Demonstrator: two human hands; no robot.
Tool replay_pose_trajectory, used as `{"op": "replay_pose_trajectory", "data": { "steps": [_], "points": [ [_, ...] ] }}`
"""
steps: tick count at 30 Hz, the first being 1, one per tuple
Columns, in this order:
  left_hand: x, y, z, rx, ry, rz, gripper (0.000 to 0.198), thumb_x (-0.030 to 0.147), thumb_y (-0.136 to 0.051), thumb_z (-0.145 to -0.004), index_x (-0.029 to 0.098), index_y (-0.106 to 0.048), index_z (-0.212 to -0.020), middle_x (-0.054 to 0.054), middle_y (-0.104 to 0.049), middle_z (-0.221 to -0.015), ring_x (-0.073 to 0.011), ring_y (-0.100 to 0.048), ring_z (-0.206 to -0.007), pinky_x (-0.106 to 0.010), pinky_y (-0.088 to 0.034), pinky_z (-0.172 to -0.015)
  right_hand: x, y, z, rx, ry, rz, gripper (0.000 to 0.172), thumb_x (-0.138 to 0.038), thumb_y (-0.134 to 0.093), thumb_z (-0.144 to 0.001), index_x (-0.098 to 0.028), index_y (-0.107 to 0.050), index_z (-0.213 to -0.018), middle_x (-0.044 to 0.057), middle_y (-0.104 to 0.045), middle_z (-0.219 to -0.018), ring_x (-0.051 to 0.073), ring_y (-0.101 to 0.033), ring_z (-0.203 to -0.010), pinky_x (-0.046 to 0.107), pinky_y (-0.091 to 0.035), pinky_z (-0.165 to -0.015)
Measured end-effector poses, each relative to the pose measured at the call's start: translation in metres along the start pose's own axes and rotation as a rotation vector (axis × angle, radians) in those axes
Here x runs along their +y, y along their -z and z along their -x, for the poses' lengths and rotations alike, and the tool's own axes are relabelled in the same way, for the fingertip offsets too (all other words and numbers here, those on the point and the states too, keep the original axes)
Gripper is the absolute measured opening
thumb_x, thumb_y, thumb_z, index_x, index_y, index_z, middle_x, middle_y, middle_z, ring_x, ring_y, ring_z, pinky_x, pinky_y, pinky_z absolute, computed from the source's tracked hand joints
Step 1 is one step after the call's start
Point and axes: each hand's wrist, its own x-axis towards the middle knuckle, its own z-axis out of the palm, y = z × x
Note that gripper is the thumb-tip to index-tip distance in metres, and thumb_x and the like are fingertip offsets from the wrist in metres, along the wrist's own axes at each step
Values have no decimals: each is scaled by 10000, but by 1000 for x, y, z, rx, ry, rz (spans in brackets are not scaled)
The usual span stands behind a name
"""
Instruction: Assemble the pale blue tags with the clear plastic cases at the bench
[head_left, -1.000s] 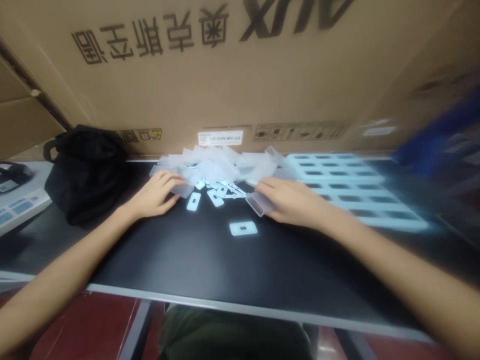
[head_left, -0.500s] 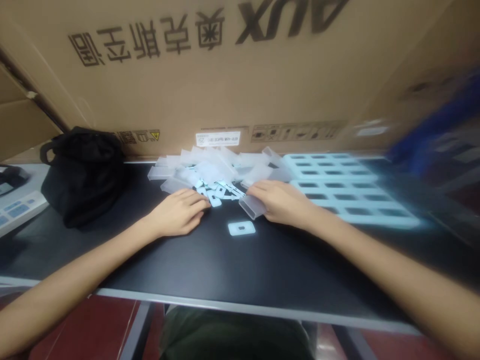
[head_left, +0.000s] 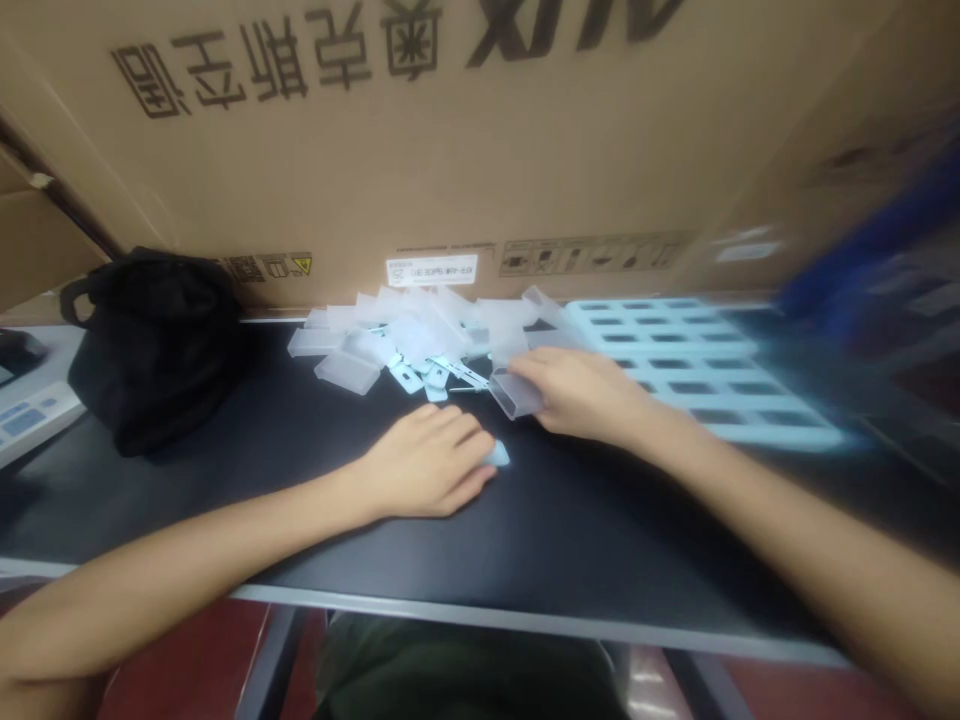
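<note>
At your far left a black cloth bag [head_left: 150, 350] sits on the dark counter [head_left: 585, 550], before a large cardboard box [head_left: 450, 180]. Next comes a heap of frosted plastic sleeves [head_left: 349, 370], with pale blue cards [head_left: 406, 376] scattered at its near edge. Closer to you, your left grip [head_left: 431, 460] covers most of a single card [head_left: 499, 455] on the counter; you cannot tell whether its fingers pinch it. Rightward, a frosted sleeve [head_left: 516, 396] is pinched in your right grip [head_left: 574, 390], its hollow end facing you. Pale blue slotted trays [head_left: 799, 434] lie beyond.
</note>
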Motion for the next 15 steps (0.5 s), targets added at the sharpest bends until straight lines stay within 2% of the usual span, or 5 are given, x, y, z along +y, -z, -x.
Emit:
{"op": "replay_pose_trajectory", "data": {
  "steps": [3, 7, 11, 15],
  "points": [
    [1, -1, 4, 5, -64, 77, 326, 392, -421, -1098, 182, -645, -990, -66, -698, -946, -193, -619, -791, -343, -438, -703, -2, 7, 1, -21, -59, -15, 293, -148, -613, -803, -189, -619, -1093, 120, -722, -1100, 270, -676, -941, 316, -434, -721],
    [-12, 0, 10, -2, -49, 290, 321, 502, -548, -1042, 194, -641, -1033, -61, -721, -1001, -207, -657, -889, -329, -506, -786, -2, 20, 8, 44, -94, -67, 379, -261, -636, -795, -183, -529, -1150, 135, -648, -1161, 224, -615, -731, 327, -392, -629],
    [-20, -1, 13, -13, 23, 473, 230, 413, -635, -970, 205, -617, -1068, -52, -719, -1020, -207, -666, -921, -332, -538, -843, -6, 37, 17, -17, 48, -233, 265, -244, -625, -776, -231, -485, -1000, 66, -645, -998, 196, -580, -696, 311, -391, -618],
    [-22, -3, 14, -39, 100, 544, 231, 393, -682, -925, 221, -583, -1045, -39, -708, -996, -211, -669, -906, -338, -539, -820, -13, 54, 23, -131, 113, -428, 187, -320, -633, -893, -245, -504, -1006, 4, -661, -811, 173, -593, -633, 281, -402, -589]
  ]
}}
